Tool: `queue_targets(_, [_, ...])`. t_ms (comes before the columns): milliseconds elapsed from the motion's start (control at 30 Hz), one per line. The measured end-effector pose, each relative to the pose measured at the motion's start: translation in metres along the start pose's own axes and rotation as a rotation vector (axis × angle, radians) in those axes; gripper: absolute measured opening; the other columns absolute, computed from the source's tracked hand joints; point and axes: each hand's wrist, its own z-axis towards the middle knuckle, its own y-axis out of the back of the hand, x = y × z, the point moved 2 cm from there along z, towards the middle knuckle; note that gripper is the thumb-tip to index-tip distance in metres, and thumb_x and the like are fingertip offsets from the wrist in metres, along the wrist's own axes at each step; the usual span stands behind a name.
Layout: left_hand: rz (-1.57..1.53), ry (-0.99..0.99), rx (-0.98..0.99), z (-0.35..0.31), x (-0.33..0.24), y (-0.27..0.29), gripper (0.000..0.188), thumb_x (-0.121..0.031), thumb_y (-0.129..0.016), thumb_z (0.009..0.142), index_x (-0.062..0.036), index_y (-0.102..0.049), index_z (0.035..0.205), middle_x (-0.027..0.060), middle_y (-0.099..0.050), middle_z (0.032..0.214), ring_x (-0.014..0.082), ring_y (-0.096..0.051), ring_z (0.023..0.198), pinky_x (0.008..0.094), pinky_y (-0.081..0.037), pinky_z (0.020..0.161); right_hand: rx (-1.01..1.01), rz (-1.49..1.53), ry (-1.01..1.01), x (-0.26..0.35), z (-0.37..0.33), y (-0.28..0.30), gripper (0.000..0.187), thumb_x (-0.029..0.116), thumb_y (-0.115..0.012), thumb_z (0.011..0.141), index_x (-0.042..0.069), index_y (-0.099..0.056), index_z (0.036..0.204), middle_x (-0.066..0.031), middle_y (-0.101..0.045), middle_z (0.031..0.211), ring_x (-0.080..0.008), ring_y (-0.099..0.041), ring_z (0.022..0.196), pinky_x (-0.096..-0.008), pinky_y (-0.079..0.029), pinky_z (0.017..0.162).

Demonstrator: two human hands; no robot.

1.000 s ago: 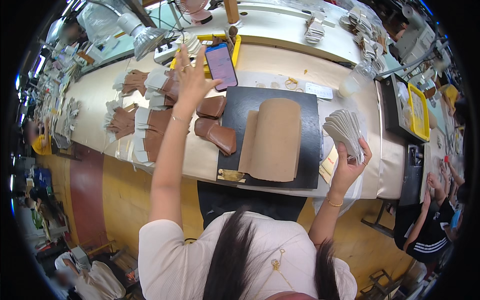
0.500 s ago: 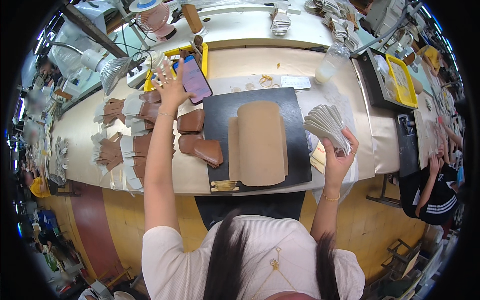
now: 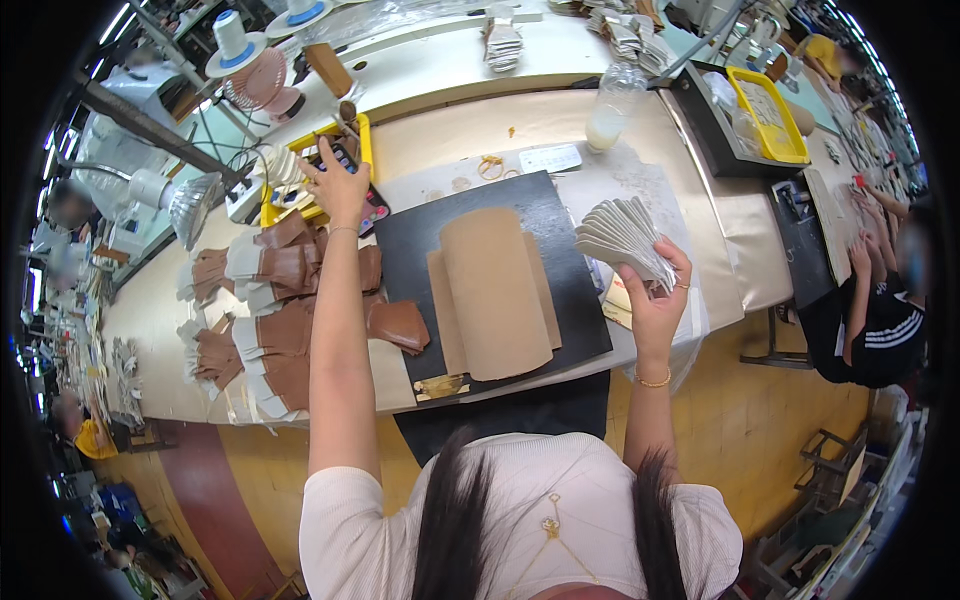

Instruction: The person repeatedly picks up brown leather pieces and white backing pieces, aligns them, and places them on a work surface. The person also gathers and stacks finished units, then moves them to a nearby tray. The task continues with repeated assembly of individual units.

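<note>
My left hand (image 3: 343, 190) reaches over a smartphone (image 3: 376, 212) beside a yellow tray (image 3: 366, 150), fingers stretched out and apart. The hand covers part of the phone's screen; whether it touches the phone I cannot tell. In my right hand (image 3: 660, 292) is a fanned stack of thin pale grey pieces (image 3: 622, 238), pinched at its lower end. Between my hands, a curved brown sheet (image 3: 497, 290) lies on a black board (image 3: 583, 325). Brown leather pieces (image 3: 398, 325) lie by my left forearm, several with pale grey ends.
A plastic bottle (image 3: 612, 112) with pale liquid stands behind the board, near a white card (image 3: 550, 159). A lamp (image 3: 192, 208) and a pink fan (image 3: 258, 82) stand at the far left. On the right are a black box (image 3: 712, 140) and a co-worker in black (image 3: 893, 335).
The view has turned a little. My left hand has shifted further over the phone, whose bright screen now shows dark with coloured icons. The grey stack stays in my right hand.
</note>
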Motion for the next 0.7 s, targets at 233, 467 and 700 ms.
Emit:
queue_targets(233, [-0.047, 0.151, 0.021, 0.005, -0.006, -0.006, 0.07, -0.03, -0.065, 0.073, -0.0256, -0.037, 0.137, 0.0271, -0.013, 0.148, 0.0537, -0.034, 0.121, 0.0561, -0.037, 0.097, -0.026, 0.012, -0.046, -0.003, 0.001, 0.013, 0.044, 0.001, -0.071, 0.08, 0.007, -0.048, 0.117, -0.011, -0.044, 0.129, -0.0201, -0.05, 0.115, -0.0309, -0.048, 0.094])
queue_targets(467, [-0.077, 0.151, 0.059, 0.006, -0.009, -0.002, 0.072, -0.029, -0.065, 0.072, -0.0225, -0.037, 0.138, 0.0278, -0.014, 0.147, 0.0557, -0.032, 0.122, 0.0562, -0.036, 0.098, -0.046, 0.008, -0.059, -0.01, 0.002, 0.018, 0.045, 0.002, -0.071, 0.08, 0.006, -0.048, 0.118, -0.0118, -0.044, 0.13, -0.02, -0.051, 0.114, -0.0305, -0.047, 0.093])
queue_targets(700, [-0.091, -0.284, -0.092, -0.003, -0.036, 0.012, 0.075, -0.028, -0.073, 0.066, -0.0171, -0.046, 0.135, 0.0261, -0.025, 0.144, 0.051, -0.038, 0.122, 0.0518, -0.037, 0.101, -0.078, -0.016, -0.061, -0.026, 0.012, 0.023, 0.043, 0.002, -0.071, 0.081, 0.005, -0.049, 0.118, -0.0121, -0.045, 0.13, -0.0203, -0.052, 0.112, -0.0297, -0.048, 0.091])
